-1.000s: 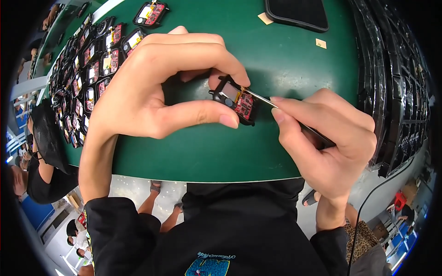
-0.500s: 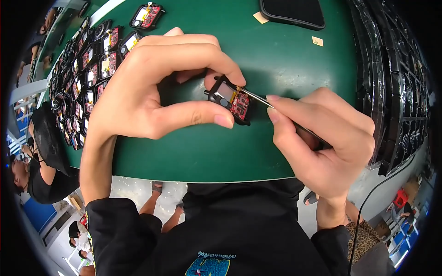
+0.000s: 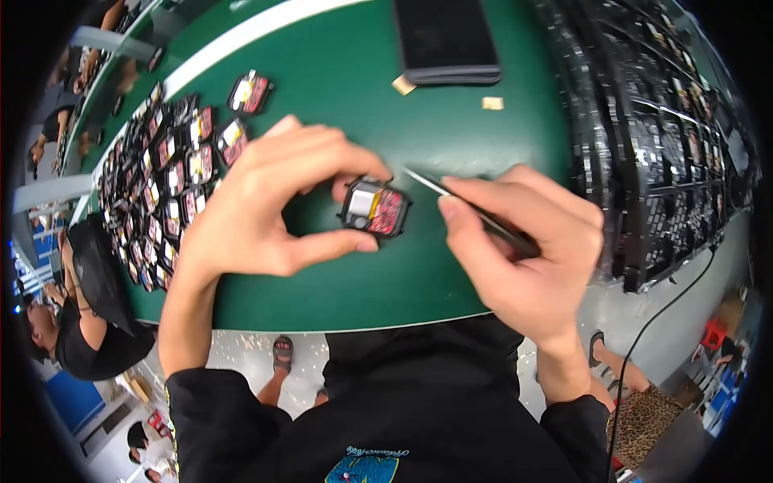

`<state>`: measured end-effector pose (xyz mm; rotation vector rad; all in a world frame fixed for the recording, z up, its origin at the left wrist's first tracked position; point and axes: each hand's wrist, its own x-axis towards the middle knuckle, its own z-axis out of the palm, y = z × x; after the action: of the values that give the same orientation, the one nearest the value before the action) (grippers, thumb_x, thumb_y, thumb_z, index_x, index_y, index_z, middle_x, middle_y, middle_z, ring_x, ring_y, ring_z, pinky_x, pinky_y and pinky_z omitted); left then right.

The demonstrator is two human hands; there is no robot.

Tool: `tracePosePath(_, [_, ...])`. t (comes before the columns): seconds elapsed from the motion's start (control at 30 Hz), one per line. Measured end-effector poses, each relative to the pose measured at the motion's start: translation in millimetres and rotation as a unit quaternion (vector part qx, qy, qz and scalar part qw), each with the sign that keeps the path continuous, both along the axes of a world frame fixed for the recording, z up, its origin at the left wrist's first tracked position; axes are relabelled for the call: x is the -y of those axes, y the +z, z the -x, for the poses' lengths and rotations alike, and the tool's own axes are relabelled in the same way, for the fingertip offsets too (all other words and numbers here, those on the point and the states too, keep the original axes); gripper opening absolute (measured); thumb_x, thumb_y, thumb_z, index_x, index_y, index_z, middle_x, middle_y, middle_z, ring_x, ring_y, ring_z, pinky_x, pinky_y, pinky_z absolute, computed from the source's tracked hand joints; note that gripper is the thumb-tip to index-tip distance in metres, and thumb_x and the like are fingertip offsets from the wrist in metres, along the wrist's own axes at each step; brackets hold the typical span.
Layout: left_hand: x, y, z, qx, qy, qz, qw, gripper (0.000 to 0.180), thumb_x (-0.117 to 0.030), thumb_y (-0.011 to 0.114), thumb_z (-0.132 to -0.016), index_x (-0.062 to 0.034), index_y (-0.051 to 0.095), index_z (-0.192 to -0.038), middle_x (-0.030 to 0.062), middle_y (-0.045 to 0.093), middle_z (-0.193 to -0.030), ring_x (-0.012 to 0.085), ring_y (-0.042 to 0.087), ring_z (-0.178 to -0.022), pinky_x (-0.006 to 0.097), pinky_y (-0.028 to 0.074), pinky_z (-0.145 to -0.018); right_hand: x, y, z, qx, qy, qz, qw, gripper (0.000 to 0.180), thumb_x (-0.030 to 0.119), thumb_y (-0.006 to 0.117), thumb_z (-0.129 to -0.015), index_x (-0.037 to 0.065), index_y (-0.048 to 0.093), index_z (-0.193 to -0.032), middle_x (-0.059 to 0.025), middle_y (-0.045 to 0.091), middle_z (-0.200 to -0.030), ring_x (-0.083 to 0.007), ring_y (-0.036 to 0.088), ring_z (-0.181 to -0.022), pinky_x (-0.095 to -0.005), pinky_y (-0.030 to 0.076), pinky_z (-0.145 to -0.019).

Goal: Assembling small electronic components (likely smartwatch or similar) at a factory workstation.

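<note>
While left hand pinches module, right hand grips tweezers.

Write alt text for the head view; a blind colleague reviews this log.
Over a green table, the left hand pinches a small black component between thumb and fingers while the right hand points slim metal tweezers at it. Rows of similar components lie to the left; black trays are stacked on the right.
</note>
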<state>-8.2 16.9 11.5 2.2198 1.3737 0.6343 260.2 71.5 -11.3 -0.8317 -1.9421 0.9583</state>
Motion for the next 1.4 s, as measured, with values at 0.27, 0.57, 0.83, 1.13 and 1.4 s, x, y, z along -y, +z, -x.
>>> tracePosePath(0.27, [-1.8,2.6,-0.9,0.013,0.057,-0.067,0.996,0.059,-0.03,0.104,-0.068,-0.0023,0.081,-0.114,0.005,0.07,-0.084,0.0172,0.057,-0.068,0.032,0.043,-0.063,0.9,-10.3,-4.4,-0.075,-0.017,0.015,0.997,0.013,0.001,0.082,-0.091,-0.001,0.083,-0.104,-0.0076,0.07,-0.078,-0.0144,0.061,-0.053,-0.0326,0.047,-0.049])
tracePosePath(0.57, [-125.6,91.4,-147.4,0.09,-0.156,-0.095,0.979,0.052,-0.032,0.1,-0.076,-0.0026,0.08,-0.114,0.008,0.075,-0.094,0.0185,0.07,-0.075,0.032,0.049,-0.061,5.4,-33.6,-5.2,-0.089,-0.033,0.006,0.995,0.014,0.009,0.073,-0.093,-0.005,0.075,-0.091,-0.0208,0.071,-0.09,-0.0447,0.072,-0.081,-0.0535,0.06,-0.077])
tracePosePath(0.83, [-226.5,69.7,-301.3,-0.026,-0.325,-0.181,0.928,0.042,-0.029,0.086,-0.094,-0.0015,0.077,-0.124,0.0146,0.072,-0.12,0.037,0.067,-0.121,0.047,0.054,-0.103,1.2,-19.7,-3.0,-0.062,0.082,0.042,0.994,0.018,0.008,0.074,-0.09,-0.004,0.08,-0.102,-0.0207,0.079,-0.105,-0.0414,0.077,-0.09,-0.0476,0.062,-0.086])
tracePosePath(1.13, [-191.4,61.7,-224.9,0.044,-0.235,-0.264,0.934,0.036,-0.017,0.077,-0.1,-0.0031,0.073,-0.132,0.0151,0.071,-0.135,0.0353,0.064,-0.132,0.048,0.052,-0.109,3.9,-12.5,-10.2,-0.072,0.022,0.009,0.997,0.017,0.008,0.08,-0.092,-0.002,0.083,-0.104,-0.0185,0.078,-0.091,-0.0324,0.076,-0.068,-0.0417,0.059,-0.063])
tracePosePath(1.4, [-121.9,19.2,81.4,-0.174,0.255,-0.195,0.931,0.032,-0.02,0.073,-0.103,-0.0083,0.074,-0.132,0.0143,0.069,-0.144,0.0373,0.061,-0.14,0.048,0.049,-0.12,3.3,-3.1,-8.8,-0.037,0.047,0.024,0.998,0.016,0.004,0.081,-0.093,-0.004,0.083,-0.105,-0.0117,0.072,-0.079,-0.0202,0.067,-0.059,-0.0338,0.05,-0.055])
